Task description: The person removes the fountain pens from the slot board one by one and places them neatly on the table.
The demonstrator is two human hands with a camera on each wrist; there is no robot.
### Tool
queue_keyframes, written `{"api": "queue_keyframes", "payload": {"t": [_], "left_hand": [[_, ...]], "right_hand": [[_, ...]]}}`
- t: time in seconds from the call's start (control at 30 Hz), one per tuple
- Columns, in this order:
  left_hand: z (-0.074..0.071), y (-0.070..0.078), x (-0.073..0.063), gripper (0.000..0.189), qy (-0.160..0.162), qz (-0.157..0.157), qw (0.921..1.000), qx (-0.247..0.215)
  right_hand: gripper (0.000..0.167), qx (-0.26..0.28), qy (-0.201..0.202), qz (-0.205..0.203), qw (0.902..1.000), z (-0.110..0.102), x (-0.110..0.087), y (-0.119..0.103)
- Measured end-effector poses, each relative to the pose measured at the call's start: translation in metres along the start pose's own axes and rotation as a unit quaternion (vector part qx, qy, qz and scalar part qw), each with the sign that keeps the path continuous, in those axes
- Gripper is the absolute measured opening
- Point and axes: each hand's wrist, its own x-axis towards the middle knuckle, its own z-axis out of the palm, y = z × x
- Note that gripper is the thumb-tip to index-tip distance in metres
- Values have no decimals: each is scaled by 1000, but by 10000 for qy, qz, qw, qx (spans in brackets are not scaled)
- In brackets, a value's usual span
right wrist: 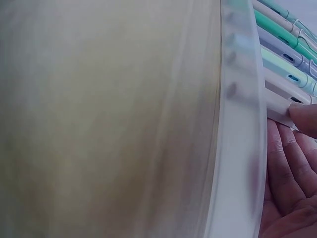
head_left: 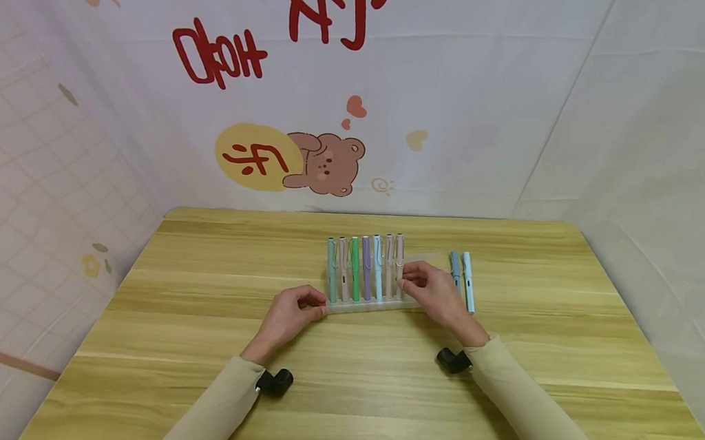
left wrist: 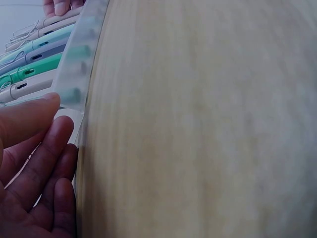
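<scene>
A clear pen rack (head_left: 370,306) holds several pens upright in a row, among them a teal pen (head_left: 332,273), a green pen (head_left: 355,270), a purple pen (head_left: 366,269) and a light blue pen (head_left: 377,270). My left hand (head_left: 286,316) pinches the rack's left end between thumb and fingers, beside the teal pen. At the other end of the row, my right hand (head_left: 436,296) grips a pinkish-grey pen (head_left: 400,250) low on its barrel; the right wrist view shows the thumb (right wrist: 304,118) against it. That pen's lower end stands in the rack.
Right of the rack, a dark blue-grey pen (head_left: 455,268) and a pale blue pen (head_left: 468,281) lie on the wooden table (head_left: 364,393), partly behind my right hand. A white printed cloth (head_left: 462,83) hangs behind the table's far edge.
</scene>
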Motion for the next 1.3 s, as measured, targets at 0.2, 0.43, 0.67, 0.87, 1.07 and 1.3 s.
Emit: {"api": "queue_keyframes", "payload": {"t": [0.2, 0.43, 0.67, 0.87, 1.07, 1.3], "left_hand": [[0, 0, -1, 10, 3, 110, 9999, 18], [-1, 1, -1, 11, -4, 23, 10000, -26], [-2, 2, -1, 10, -28, 6, 10000, 6], [-2, 2, -2, 10, -47, -2, 10000, -20], [-2, 2, -1, 10, -59, 26, 10000, -50], [-2, 1, -1, 9, -88, 94, 9999, -26]], "right_hand": [[29, 250, 96, -29, 9996, -1, -1, -3], [28, 339, 300, -103, 9989, -3, -1, -6], [29, 313, 502, -145, 9981, -6, -2, -12], [28, 309, 646, -168, 9973, -9, -3, -16], [28, 428, 687, -217, 9965, -12, -5, -22], [30, 640, 656, -324, 9953, -15, -11, -27]]}}
